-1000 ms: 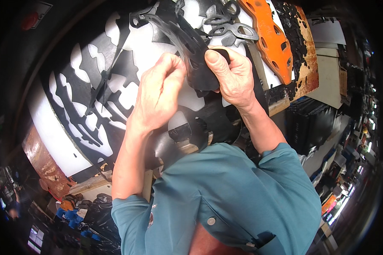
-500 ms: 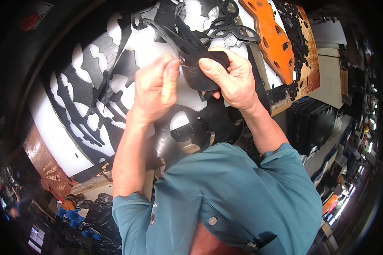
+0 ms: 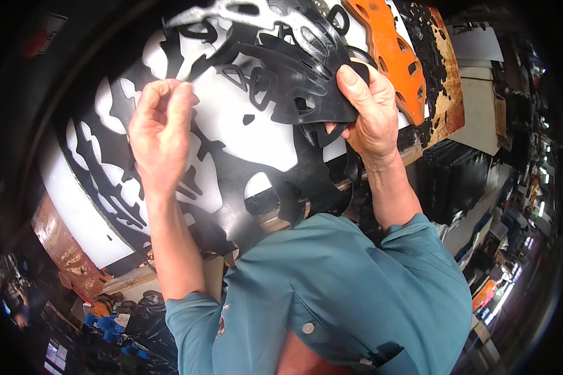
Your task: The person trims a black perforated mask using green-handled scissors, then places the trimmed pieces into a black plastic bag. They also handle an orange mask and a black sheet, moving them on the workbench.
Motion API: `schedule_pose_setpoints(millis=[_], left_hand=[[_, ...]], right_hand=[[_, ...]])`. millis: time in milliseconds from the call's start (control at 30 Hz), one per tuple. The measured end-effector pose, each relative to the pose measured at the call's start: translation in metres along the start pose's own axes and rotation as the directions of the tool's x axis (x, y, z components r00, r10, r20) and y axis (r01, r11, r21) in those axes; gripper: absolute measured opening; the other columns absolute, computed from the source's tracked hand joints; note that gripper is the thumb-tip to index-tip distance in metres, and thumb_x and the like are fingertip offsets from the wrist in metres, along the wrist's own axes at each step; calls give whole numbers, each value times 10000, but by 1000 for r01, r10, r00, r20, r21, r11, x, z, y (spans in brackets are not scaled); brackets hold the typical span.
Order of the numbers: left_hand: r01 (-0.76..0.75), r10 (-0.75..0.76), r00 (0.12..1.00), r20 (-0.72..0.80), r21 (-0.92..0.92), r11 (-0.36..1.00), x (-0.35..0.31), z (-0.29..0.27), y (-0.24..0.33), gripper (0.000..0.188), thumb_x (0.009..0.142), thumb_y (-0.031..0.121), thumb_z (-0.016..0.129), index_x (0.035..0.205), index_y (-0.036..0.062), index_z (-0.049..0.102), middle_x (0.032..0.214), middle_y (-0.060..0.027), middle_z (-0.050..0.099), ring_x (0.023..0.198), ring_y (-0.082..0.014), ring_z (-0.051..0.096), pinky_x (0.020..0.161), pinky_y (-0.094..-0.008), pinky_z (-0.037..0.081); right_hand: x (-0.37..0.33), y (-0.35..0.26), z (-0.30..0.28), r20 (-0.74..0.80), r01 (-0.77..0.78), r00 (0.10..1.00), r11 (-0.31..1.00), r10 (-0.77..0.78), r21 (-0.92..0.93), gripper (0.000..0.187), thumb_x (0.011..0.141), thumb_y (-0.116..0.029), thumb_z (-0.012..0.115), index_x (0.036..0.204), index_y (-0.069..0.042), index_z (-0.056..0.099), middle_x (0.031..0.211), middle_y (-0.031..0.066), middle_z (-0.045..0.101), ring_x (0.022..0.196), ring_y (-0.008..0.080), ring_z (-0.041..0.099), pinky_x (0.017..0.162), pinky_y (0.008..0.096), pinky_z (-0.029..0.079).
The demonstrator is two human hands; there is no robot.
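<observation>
My right hand is closed on a bunch of flat black rubber-like cut-out pieces, its thumb pressed on top. Oval and slotted holes run through these pieces, and they fan out to the left over the table. To their left, my left hand is closed, thumb against the curled fingers. Whatever may lie between those fingertips is hidden. Below the hands spreads a black sheet full of shaped openings, with a white board showing through and at its left end.
An orange plate with oval holes lies at the far right of the table. Black scraps cover a rusty board beside it. Stacked black sheets stand to the right, and a black plastic bag sits at the lower left.
My hands have moved apart; the left went left and slightly down, the right slightly right. The black pieces in my right hand have spread out and swung to the left.
</observation>
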State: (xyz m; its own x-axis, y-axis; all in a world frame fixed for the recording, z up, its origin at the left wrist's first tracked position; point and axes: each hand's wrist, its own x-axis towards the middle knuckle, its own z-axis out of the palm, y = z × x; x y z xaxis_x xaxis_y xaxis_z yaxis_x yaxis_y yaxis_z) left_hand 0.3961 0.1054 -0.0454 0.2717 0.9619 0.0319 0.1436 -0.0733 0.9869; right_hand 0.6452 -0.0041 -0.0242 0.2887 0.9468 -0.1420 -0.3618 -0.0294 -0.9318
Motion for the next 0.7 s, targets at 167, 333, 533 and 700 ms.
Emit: schedule_pose_setpoints(millis=[167, 333, 533, 700], left_hand=[[-241, 216, 969, 121, 255, 936, -30, 33, 44, 316, 833, 111, 880, 1069, 14, 693, 877, -30, 681, 701, -99, 602, 621, -246, 489], [-433, 382, 893, 237, 223, 873, -27, 55, 56, 305, 793, 59, 879, 1049, 7, 721, 832, -34, 669, 651, -99, 549, 611, -233, 463], [-141, 103, 945, 310, 100, 985, -29, 48, 58, 185, 825, 10, 840, 967, -25, 728, 822, -18, 663, 677, -61, 564, 608, -225, 469], [115, -66, 934, 351, -122, 986, -22, 45, 51, 138, 830, 31, 831, 916, -43, 751, 780, 21, 620, 672, -7, 497, 582, -200, 407]], right_hand=[[-5, -4, 14, 44, 1, 999, 999, 1, -33, 262, 1047, -280, 666, 974, -30, 695, 745, 35, 713, 526, 57, 606, 418, 193, 386], [-7, 0, 22, 66, -44, 997, 998, 41, 48, 250, 1040, -265, 676, 995, -22, 715, 770, 30, 721, 555, 58, 620, 439, 193, 418], [-9, 5, 22, 95, -76, 993, 997, 74, 19, 248, 1037, -253, 687, 1016, -9, 729, 788, 20, 712, 615, 52, 634, 486, 203, 473], [-10, 7, 26, 111, -5, 994, 1000, 2, 29, 210, 1032, -208, 701, 1015, 0, 726, 793, 15, 705, 648, 57, 628, 549, 207, 493]])
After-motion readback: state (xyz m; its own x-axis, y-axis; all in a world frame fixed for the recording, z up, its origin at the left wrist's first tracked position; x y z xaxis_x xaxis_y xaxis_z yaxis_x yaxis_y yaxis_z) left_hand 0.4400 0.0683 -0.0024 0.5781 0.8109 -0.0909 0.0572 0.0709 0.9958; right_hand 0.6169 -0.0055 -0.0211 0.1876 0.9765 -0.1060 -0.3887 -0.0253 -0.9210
